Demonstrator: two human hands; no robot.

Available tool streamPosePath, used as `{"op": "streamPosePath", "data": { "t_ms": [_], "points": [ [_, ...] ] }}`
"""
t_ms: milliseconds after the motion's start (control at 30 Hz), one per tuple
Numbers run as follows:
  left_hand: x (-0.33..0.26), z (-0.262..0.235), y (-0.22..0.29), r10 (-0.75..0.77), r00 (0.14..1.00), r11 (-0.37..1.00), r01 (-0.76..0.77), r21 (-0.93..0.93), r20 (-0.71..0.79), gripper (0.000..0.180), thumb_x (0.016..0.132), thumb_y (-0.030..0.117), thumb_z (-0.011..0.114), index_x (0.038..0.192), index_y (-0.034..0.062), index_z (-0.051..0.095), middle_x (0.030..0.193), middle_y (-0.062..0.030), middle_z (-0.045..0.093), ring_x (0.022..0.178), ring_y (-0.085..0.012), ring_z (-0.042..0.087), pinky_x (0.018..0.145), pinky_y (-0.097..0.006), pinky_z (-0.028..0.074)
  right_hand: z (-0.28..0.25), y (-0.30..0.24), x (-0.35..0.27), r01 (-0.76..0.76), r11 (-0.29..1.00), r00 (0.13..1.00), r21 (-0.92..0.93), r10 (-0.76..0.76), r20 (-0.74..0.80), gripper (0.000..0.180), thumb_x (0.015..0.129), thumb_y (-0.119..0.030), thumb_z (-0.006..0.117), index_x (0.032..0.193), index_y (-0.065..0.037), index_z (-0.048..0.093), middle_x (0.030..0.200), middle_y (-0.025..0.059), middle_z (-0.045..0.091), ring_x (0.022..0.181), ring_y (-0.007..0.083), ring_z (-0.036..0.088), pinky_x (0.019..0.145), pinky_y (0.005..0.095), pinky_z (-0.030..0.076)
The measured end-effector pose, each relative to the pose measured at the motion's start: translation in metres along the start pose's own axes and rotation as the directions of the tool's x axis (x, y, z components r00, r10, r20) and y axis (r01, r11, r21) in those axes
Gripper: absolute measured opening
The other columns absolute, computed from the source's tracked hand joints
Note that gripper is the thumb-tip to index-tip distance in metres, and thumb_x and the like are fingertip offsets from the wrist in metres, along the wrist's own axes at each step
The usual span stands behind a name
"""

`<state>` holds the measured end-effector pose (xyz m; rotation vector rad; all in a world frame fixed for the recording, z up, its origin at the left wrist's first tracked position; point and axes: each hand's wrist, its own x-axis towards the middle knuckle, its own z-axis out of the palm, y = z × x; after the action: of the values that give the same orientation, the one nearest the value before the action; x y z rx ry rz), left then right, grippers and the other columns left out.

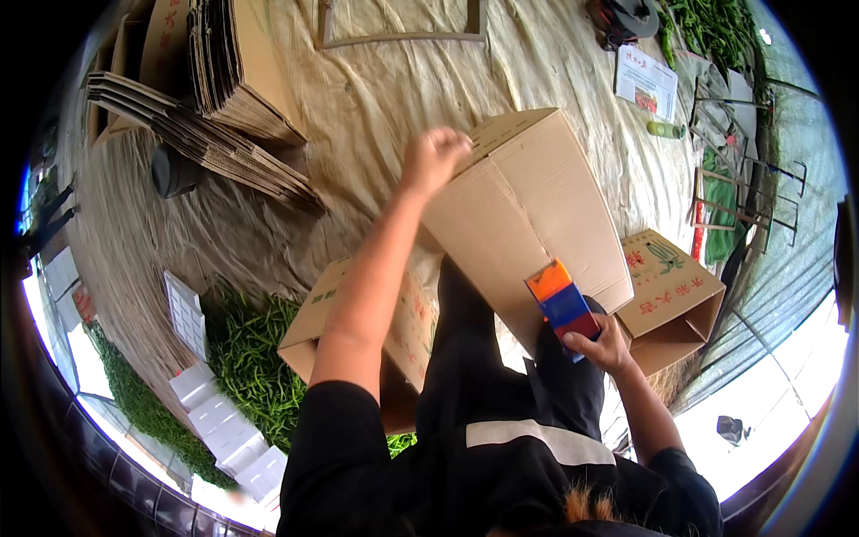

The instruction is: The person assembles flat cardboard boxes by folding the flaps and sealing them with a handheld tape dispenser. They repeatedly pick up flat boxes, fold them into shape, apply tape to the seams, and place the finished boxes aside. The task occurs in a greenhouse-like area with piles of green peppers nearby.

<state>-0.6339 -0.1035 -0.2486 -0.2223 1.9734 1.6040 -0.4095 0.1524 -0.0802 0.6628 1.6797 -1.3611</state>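
A brown cardboard carton (537, 197) stands tilted in front of my legs, its middle seam facing up. My right hand (601, 345) is closed round a tape dispenser (562, 297) with orange, blue and dark red sides, which rests against the near end of that seam. At the carton's far left corner is my left hand (435, 159), fingers curled together and slightly blurred. Whatever sits between those fingers is too small to make out.
Printed cartons stand open on my left (410, 331) and right (669, 291). Flattened cartons (242, 98) are stacked at the far left. Green peppers (255, 353) lie beside white foam boxes (224, 430). Metal frames (747, 192) stand at the right. A wrinkled tan sheet (376, 116) covers the floor.
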Motion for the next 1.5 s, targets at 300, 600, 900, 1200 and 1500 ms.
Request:
{"op": "streamPosePath", "data": {
  "t_ms": [300, 600, 900, 1200, 1500],
  "points": [
    [0.132, 0.007, -0.076, -0.055, 0.985, 0.874, 0.128, 0.47, -0.166, 0.017, 0.093, 0.016, 0.057, 0.101, 0.0099, 0.07, 0.093, -0.0038, 0.072, 0.084, -0.0194, 0.067, 0.076, -0.036, 0.052, -0.01, 0.02, 0.093, -0.015, 0.998, 0.992, -0.058, 0.008, -0.128, 0.035, 0.079, -0.032, 0.074, 0.087, 0.001, 0.069, 0.07, 0.0034, 0.065, 0.066, 0.009, 0.059, 0.062, 0.0265, 0.047],
    [0.124, 0.046, -0.102, -0.003, 0.986, 0.649, 0.131, 0.75, -0.169, 0.06, 0.087, 0.036, 0.063, 0.137, 0.0106, 0.041, 0.138, -0.0138, 0.048, 0.124, -0.0351, 0.048, 0.102, -0.053, 0.037, -0.003, 0.063, 0.159, -0.122, 0.966, 0.945, -0.227, 0.043, -0.325, 0.05, 0.075, -0.054, 0.069, 0.081, -0.004, 0.073, 0.066, 0.0079, 0.067, 0.062, 0.0188, 0.066, 0.061, 0.0329, 0.051],
    [0.022, 0.116, -0.061, 0.54, 0.84, 0.383, -0.202, 0.901, -0.041, 0.056, 0.093, 0.042, 0.049, 0.135, 0.0052, 0.043, 0.116, -0.0144, 0.058, 0.099, -0.031, 0.057, 0.091, -0.042, 0.042, -0.013, 0.059, 0.139, -0.134, 0.967, 0.942, -0.216, 0.056, -0.331, 0.05, 0.078, -0.053, 0.068, 0.082, -0.003, 0.072, 0.065, 0.009, 0.066, 0.062, 0.0176, 0.066, 0.06, 0.0321, 0.051],
    [0.031, 0.127, -0.061, 0.5, 0.866, 0.297, -0.169, 0.94, -0.002, 0.077, 0.094, 0.052, 0.04, 0.15, 0.0068, 0.013, 0.149, -0.0173, 0.032, 0.132, -0.0327, 0.039, 0.109, -0.043, 0.03, -0.072, 0.226, -0.017, -0.181, 0.982, 0.946, 0.049, 0.187, -0.264, 0.039, 0.083, -0.037, 0.07, 0.077, 0.002, 0.07, 0.06, 0.005, 0.063, 0.054, 0.0113, 0.06, 0.051, 0.027, 0.047],
    [0.036, 0.129, -0.067, 0.571, 0.815, 0.144, -0.214, 0.966, 0.095, 0.079, 0.092, 0.052, 0.044, 0.15, 0.0081, 0.015, 0.153, -0.0171, 0.024, 0.139, -0.0332, 0.028, 0.112, -0.044, 0.025, -0.099, 0.344, -0.081, -0.229, 0.971, 0.925, 0.067, 0.239, -0.294, 0.042, 0.077, -0.036, 0.072, 0.072, 0.005, 0.065, 0.059, 0.0081, 0.061, 0.056, 0.0125, 0.058, 0.053, 0.0311, 0.047]
  ]
}}
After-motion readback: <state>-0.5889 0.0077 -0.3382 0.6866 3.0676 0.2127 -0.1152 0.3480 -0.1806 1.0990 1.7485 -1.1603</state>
